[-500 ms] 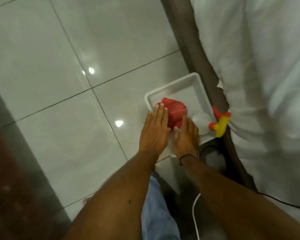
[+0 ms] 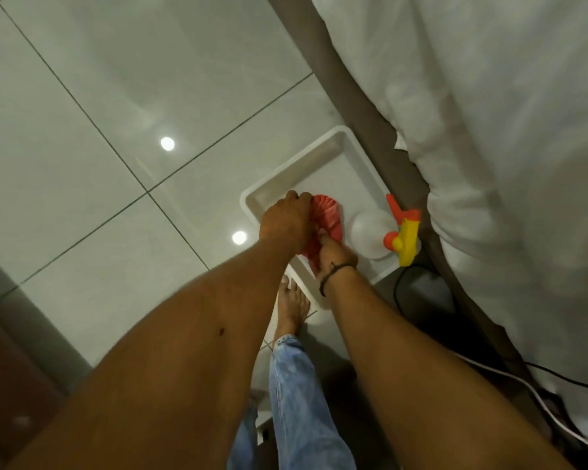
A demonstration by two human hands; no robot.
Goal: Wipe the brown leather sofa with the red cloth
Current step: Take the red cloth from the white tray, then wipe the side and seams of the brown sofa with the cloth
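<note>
The red cloth [image 2: 327, 217] lies bunched in a white plastic tray [image 2: 297, 171] on the tiled floor. My left hand [image 2: 286, 222] is curled over the cloth's left side and grips it. My right hand [image 2: 335, 254] holds the cloth's lower end, a dark band around its wrist. Both hands are low inside the tray. A dark brown surface [image 2: 11, 378] at the lower left edge could be the sofa; too little shows to tell.
A clear spray bottle [image 2: 370, 234] with a yellow and red trigger head [image 2: 406, 237] lies in the tray to the right of the cloth. A bed with white sheets [image 2: 489, 130] fills the right side. Cables [image 2: 418, 296] run on the floor below it. My bare foot [image 2: 291, 308] stands by the tray.
My hands lay flat with fingers stretched over the cloth; now both have closed on it and bunched it up. The camera has come closer to the tray.
</note>
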